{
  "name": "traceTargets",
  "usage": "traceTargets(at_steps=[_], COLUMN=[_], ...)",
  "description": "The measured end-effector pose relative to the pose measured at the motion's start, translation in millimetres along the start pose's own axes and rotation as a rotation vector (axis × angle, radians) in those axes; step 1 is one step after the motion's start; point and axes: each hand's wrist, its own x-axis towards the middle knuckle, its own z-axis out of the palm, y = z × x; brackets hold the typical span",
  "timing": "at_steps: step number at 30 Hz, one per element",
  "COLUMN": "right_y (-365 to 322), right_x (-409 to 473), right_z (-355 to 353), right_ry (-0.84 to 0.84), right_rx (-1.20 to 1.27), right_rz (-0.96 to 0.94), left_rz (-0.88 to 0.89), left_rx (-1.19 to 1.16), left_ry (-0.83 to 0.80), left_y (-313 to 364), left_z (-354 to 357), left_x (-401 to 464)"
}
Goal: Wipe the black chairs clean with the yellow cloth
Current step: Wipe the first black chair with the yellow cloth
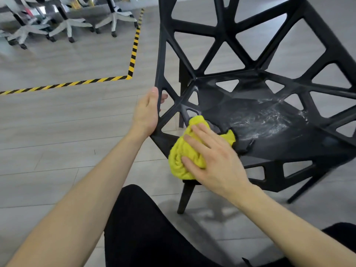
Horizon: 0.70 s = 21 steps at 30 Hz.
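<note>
Seemingly midway, the right hand (215,157) is pressing flat on the yellow cloth (185,151) at the black chair (250,89) seat's lower-centre corner — left hand (147,112) clamped on its frame — streaks at centre right awaiting wiping.

- The black chair (256,105) runs off the top and right edges, so its backrest top and right side are out of sight
- Part of the yellow cloth (185,151) lies hidden under the right hand (215,158)
- Most fingers of the left hand (147,112) are hidden behind the chair's frame
- The office chairs (63,20) at the upper left are blurred and cut off above their bases
- The striped floor tape (134,47) leaves the picture at the left edge
</note>
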Motion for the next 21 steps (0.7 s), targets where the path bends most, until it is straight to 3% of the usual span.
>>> traceTargets(at_steps=[3,8,12,15,18,21], right_y=[6.1,-66.3,-23.6,11.2,7.5,-23.9], right_x=[-19.1,14.1,-16.9,-69.0,-66.7,0.7], right_z=[-7.8,39.5,9.0,-20.8,-18.9,16.1], right_ry=[0.035,-0.01,-0.03,-0.039,0.03,0.024], right_rx=[-0.174,-0.092,-0.15,-0.256,-0.266,-0.269], right_rz=[0.103,0.046,-0.107,-0.173,-0.088,0.007], left_rz=[0.03,0.06,-0.01,0.024,0.071,0.041], left_rx=[0.067,0.142,0.114,0.141,0.181,0.219], left_ry=[0.04,0.189,0.137,0.192,0.282,0.265], left_y=[-7.2,0.0,-12.2,-24.4,-25.8,-19.5], left_z=[-2.6,-4.9,1.6,12.3,18.2,17.8], left_x=[2.4,-10.8,-51.8,-84.5,-72.5,-38.3])
